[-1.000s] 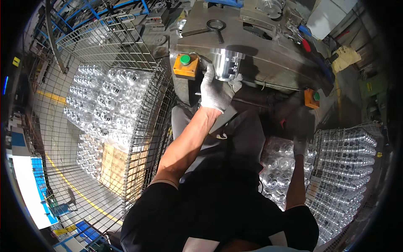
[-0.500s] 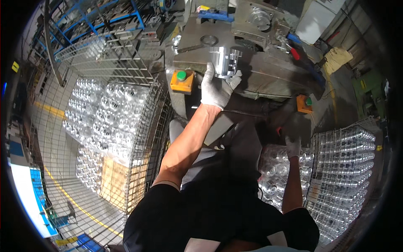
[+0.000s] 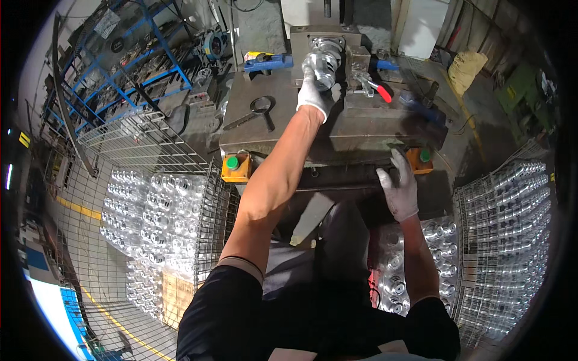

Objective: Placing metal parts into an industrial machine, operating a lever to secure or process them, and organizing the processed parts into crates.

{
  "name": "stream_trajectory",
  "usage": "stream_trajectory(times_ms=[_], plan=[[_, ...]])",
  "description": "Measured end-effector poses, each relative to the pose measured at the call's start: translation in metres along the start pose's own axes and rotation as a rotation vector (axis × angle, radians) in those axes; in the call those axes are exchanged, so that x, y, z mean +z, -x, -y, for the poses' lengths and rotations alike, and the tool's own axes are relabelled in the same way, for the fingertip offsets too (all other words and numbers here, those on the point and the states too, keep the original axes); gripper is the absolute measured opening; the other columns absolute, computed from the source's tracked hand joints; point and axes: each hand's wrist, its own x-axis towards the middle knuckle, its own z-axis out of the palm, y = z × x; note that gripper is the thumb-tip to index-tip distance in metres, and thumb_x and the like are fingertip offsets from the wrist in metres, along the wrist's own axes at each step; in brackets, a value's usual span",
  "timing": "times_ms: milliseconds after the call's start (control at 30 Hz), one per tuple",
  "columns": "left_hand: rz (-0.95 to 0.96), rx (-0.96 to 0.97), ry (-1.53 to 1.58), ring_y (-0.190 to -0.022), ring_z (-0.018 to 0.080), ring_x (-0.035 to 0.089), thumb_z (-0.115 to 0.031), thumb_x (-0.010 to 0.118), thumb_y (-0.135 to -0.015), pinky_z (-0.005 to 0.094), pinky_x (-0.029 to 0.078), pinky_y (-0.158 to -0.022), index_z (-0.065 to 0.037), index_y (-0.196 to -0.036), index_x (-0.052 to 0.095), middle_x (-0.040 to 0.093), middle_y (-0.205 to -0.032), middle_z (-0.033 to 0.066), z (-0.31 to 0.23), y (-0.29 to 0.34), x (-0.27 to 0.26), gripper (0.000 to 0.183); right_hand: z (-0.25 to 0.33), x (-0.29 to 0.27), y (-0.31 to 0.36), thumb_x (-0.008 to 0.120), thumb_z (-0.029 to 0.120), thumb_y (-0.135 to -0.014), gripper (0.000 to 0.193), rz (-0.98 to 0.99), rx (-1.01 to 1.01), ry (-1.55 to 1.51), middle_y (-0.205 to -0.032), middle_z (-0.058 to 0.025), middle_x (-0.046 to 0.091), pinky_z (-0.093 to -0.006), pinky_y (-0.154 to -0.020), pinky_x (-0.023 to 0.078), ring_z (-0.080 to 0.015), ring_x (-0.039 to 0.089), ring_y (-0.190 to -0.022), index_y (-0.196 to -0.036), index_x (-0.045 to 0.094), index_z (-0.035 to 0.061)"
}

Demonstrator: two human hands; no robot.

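My gloved left hand (image 3: 310,101) is closed on a shiny cylindrical metal part (image 3: 326,77). The part is at the round face of a steel fixture (image 3: 299,45) on the machine bed; whether it is seated there I cannot tell. My gloved right hand (image 3: 400,191) is open, its fingers spread and nothing in them. It is held just in front of the bed, beside an orange box with a green button (image 3: 419,161). A toggle clamp with a red handle (image 3: 382,91) sits to the right of the part.
Another orange button box (image 3: 235,169) is at the bed's left front. A ring-shaped tool (image 3: 261,106) lies on the bed near a blue clamp (image 3: 268,64). Wire cages (image 3: 208,222) with stacked metal parts flank me. More parts (image 3: 394,286) stand at my lower right.
My left hand has carried the metal part forward to the fixture. My right hand has come up from beside the stacked parts toward the right button box. The view has shifted too.
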Motion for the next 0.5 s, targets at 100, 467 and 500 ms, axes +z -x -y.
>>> stream_trajectory(times_ms=[100,467,500], plan=[[0.083,-0.42,0.693,-0.096,0.0239,0.052,-0.06,0.049,-0.082,0.0388,0.048,-0.073,-0.016,-0.122,0.046,0.053,-0.113,0.0073,0.003,-0.051,-0.039,0.06,0.011,0.002,-0.018,0.063,0.021,-0.081,0.052,-0.043,-0.064,0.0,-0.123,-0.0206,0.046,-0.0393,-0.097,0.036,-0.0342,0.044,-0.115,-0.125,0.042,0.0022],[0.273,-0.939,1.302,-0.067,0.0239,0.06,-0.057,0.055,-0.08,0.0333,0.051,-0.051,-0.006,-0.11,0.049,0.056,-0.096,0.0099,0.003,-0.132,-0.121,0.06,0.038,0.022,-0.102,0.062,0.025,-0.083,0.052,-0.236,-0.301,0.149,-0.126,-0.0202,0.043,-0.0411,-0.098,0.034,-0.0365,0.041,-0.117,-0.125,0.041,0.0024],[0.31,-0.904,1.315,-0.067,0.0237,0.06,-0.057,0.057,-0.079,0.0332,0.051,-0.05,-0.004,-0.111,0.049,0.057,-0.097,0.0105,-0.009,-0.127,-0.121,0.062,0.05,0.023,-0.111,0.062,0.026,-0.082,0.051,-0.219,-0.317,0.098,-0.126,-0.019,0.043,-0.0407,-0.098,0.034,-0.0349,0.042,-0.117,-0.124,0.043,0.0022]])
